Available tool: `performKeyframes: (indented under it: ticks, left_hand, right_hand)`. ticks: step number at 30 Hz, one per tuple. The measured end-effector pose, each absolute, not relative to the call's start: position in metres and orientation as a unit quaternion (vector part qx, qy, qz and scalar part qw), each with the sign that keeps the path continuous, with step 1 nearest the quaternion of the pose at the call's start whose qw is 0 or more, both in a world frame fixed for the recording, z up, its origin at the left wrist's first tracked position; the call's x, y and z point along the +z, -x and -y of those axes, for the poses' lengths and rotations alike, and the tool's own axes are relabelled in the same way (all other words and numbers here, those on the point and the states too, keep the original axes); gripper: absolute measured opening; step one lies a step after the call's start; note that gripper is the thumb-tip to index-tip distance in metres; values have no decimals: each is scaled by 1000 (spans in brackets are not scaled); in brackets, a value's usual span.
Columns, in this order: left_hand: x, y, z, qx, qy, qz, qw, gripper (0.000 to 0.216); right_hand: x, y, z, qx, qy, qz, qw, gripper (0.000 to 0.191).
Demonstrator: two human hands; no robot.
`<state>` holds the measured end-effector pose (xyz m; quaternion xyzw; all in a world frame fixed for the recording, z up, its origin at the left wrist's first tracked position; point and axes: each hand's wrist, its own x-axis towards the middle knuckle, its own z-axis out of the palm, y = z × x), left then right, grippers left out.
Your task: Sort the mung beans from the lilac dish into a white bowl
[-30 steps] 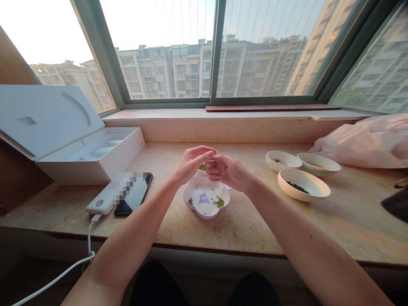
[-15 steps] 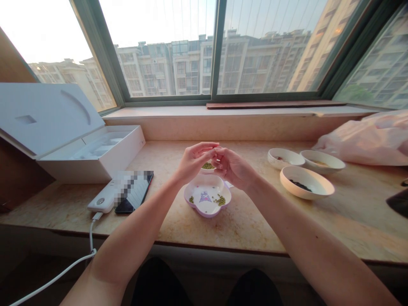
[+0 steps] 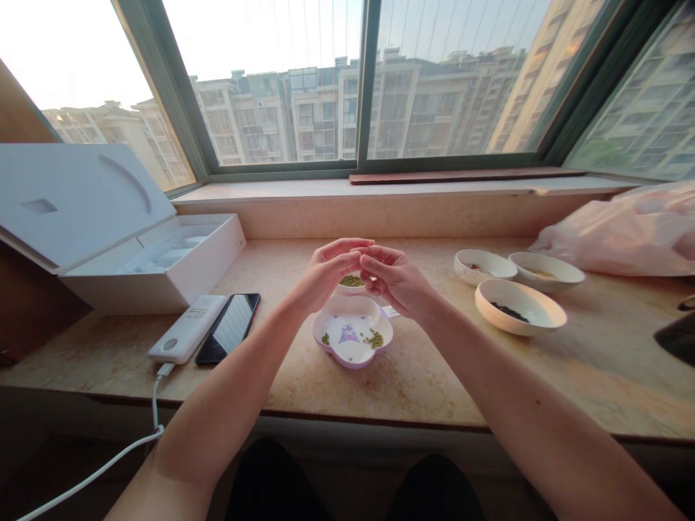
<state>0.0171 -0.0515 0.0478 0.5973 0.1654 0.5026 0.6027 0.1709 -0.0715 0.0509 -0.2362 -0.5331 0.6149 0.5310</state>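
Above the counter, my left hand (image 3: pixel 329 269) and my right hand (image 3: pixel 395 276) meet at the fingertips. The left fingers are bent and pressed together, with the thumb tip against the right hand. My right thumb and forefinger are pinched. Whatever lies between the fingertips is too small or hidden to make out. Just below the hands stands a white lobed dish (image 3: pixel 352 356) with a lilac outside and a cartoon figure inside. Small green beans (image 3: pixel 373 339) lie at its right side, with a few more at its left. Behind it, a bowl of green beans (image 3: pixel 352 281) is partly covered by my hands.
Three white bowls stand to the right: one with dark contents (image 3: pixel 521 318), two behind it (image 3: pixel 485 266) (image 3: pixel 547 272). A pale plastic bag (image 3: pixel 624 228) lies beyond. At left are an open white box (image 3: pixel 119 293), a power bank (image 3: pixel 187 329) with cable and a phone (image 3: pixel 228 329).
My hands stay joined over the dish, with the fingers slightly shifted. The right forefinger and thumb have drawn a little to the left. The view has moved slightly; the bowls stay put.
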Motion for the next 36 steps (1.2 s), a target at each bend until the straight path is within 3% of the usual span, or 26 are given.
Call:
performKeyframes:
  ticks: [6,16,20,23,26,30,36]
  left_hand:
    - [52,-17,57,455,-576,-136,665,27]
    - [55,-19,61,456,-564,-160,670,26]
    - [53,-18,56,484,-594,-192,613,29]
    - [49,-14,50,495,-647,-281,507,26]
    - [42,-11,48,377,-767,-335,397,22]
    - [32,-11,50,131,-892,-277,332,7]
    - [21,-17,48,41,-899,-289,327,11]
  right_hand:
    - [49,-170,69,580,248,551,546,30]
    - [49,-171,68,572,244,550,557,35]
    - [53,-172,70,590,231,531,562,35]
    - [56,-173,71,606,214,517,565,34]
    - [57,-175,72,625,204,500,564,35]
    - [58,-176,73,648,201,485,553,36]
    - [61,-174,77,644,213,505,533,41]
